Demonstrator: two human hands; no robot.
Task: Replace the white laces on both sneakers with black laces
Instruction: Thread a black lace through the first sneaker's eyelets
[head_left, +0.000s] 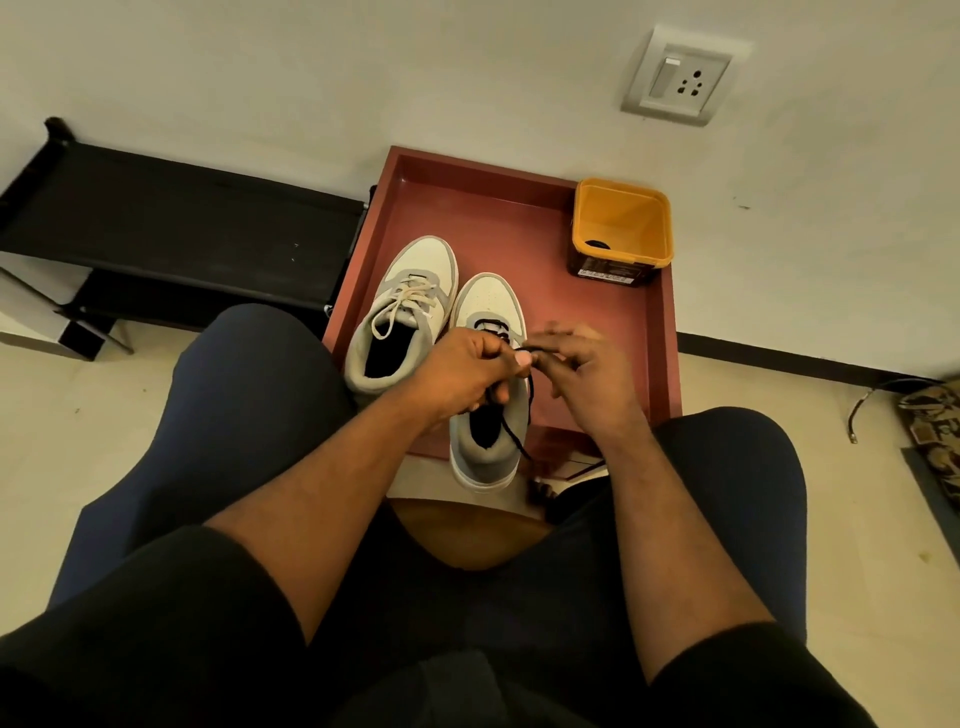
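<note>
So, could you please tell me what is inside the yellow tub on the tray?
A dark coiled thing lies at the bottom of the yellow tub, perhaps a lace. The near wall hides the rest of the floor.

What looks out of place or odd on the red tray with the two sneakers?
The right sneaker sticks out past the near edge of the red tray, while the left sneaker lies fully on it. The pair is also mismatched: white lace on one, black lace on the other.
</note>
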